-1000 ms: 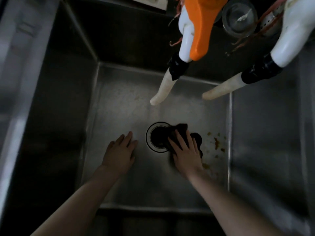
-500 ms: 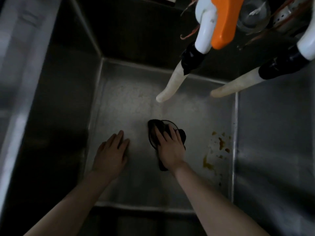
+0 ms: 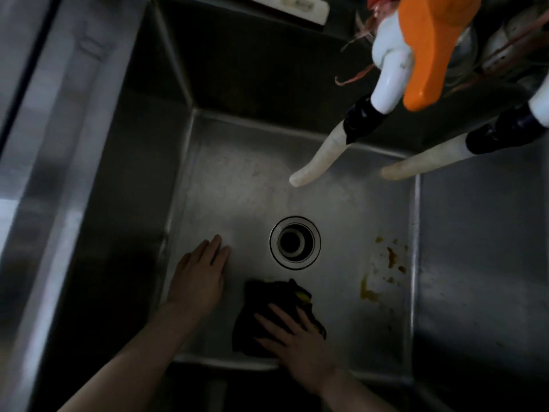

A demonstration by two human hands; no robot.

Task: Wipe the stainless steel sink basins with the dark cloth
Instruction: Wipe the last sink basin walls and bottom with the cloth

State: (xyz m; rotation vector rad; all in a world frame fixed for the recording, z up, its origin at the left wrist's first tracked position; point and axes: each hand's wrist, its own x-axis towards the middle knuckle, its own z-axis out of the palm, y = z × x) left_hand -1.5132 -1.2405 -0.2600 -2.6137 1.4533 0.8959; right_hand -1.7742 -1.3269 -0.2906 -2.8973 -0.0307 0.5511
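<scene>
Looks like mid-wipe on the floor of the sink basin (image 3: 237, 188): the right hand (image 3: 300, 349) is pressing the dark cloth (image 3: 261, 316) down with flat, spread fingers, not really gripping it. The left hand (image 3: 199, 275) lies flat and empty on the steel just left of it. The cloth sits at the near edge of the floor, just this side of the drain (image 3: 295, 242), so I'd say the next push goes right and a bit farther, with some pressure, onto those yellow-brown stains (image 3: 392, 260).
</scene>
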